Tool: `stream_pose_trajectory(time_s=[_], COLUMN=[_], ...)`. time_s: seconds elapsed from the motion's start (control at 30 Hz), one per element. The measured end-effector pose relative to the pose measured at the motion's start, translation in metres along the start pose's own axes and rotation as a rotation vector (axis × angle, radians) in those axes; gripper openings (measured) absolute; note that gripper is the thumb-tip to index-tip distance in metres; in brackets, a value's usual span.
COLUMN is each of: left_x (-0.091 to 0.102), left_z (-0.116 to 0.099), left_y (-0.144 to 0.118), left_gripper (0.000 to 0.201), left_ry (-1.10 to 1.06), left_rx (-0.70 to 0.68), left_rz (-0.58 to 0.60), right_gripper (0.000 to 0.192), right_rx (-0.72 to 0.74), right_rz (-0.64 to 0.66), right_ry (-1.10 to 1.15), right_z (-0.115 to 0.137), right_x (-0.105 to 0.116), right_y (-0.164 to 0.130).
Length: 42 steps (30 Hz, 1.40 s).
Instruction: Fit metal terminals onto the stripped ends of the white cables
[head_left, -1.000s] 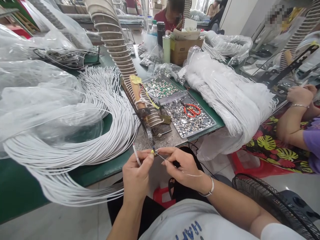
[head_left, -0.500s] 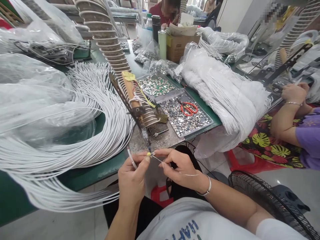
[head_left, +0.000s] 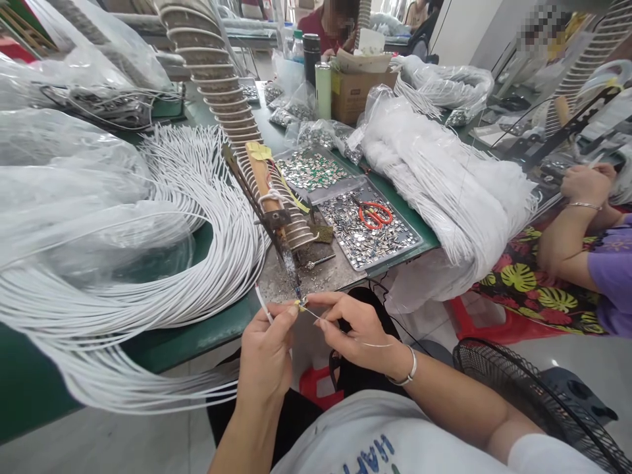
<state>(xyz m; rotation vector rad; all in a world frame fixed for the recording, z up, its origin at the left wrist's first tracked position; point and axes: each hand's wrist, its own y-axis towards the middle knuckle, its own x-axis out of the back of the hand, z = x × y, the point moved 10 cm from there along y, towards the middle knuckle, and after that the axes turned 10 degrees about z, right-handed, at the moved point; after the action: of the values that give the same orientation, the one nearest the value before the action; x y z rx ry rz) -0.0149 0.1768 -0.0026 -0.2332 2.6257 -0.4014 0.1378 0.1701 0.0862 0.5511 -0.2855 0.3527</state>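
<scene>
A: How far is the work now, as you judge it?

B: In the middle of one piece, I think. The left hand (head_left: 264, 355) pinches the end of one white cable (head_left: 262, 303) between thumb and forefinger, just under the tip of the soldering iron (head_left: 291, 273) that stands fixed at the edge of the worktop (head_left: 207, 329). The right hand (head_left: 358, 329) has its fingers pressed together on a thin solder wire (head_left: 340, 327) and brings its end to the same point.

A: So the joint is not finished?

B: I cannot tell if the solder is melted; the spot is too small. The cable end, the wire and the iron tip meet there, touching or almost.

A: And what is left?

B: Much, it seems. A big bundle of white cables (head_left: 162, 263) lies on the worktop at the left, and the tray of small metal parts (head_left: 365, 234) with red scissors (head_left: 375, 214) is nearly full.
</scene>
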Motion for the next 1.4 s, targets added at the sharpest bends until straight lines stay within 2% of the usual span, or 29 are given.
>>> stream_pose_trajectory(time_s=[0.2, 0.43, 0.73, 1.03, 1.17, 1.4], left_x=[-0.004, -0.007, -0.012, -0.006, -0.001, 0.008], left_z=[-0.007, -0.007, -0.013, -0.01, -0.001, -0.003], left_y=[0.003, 0.005, 0.002, 0.003, 0.004, -0.002], left_gripper=[0.023, 0.023, 0.023, 0.025, 0.025, 0.019], left_ry=[0.004, -0.012, -0.035, -0.044, 0.006, 0.16], left_rx=[-0.036, -0.014, -0.03, -0.016, -0.016, -0.12], left_rz=[0.027, 0.043, 0.019, -0.01, -0.002, -0.018], right_gripper=[0.012, 0.011, 0.01, 0.011, 0.012, 0.011], right_rx=[0.0, -0.034, -0.029, -0.027, -0.056, -0.056], right_rz=[-0.016, -0.017, -0.038, -0.027, -0.007, -0.03], right_ry=[0.026, 0.06, 0.058, 0.071, 0.06, 0.031], right_z=[-0.001, -0.004, -0.004, -0.005, -0.01, -0.006], right_x=[0.002, 0.003, 0.003, 0.003, 0.001, 0.003], right_y=[0.003, 0.005, 0.008, 0.007, 0.002, 0.0])
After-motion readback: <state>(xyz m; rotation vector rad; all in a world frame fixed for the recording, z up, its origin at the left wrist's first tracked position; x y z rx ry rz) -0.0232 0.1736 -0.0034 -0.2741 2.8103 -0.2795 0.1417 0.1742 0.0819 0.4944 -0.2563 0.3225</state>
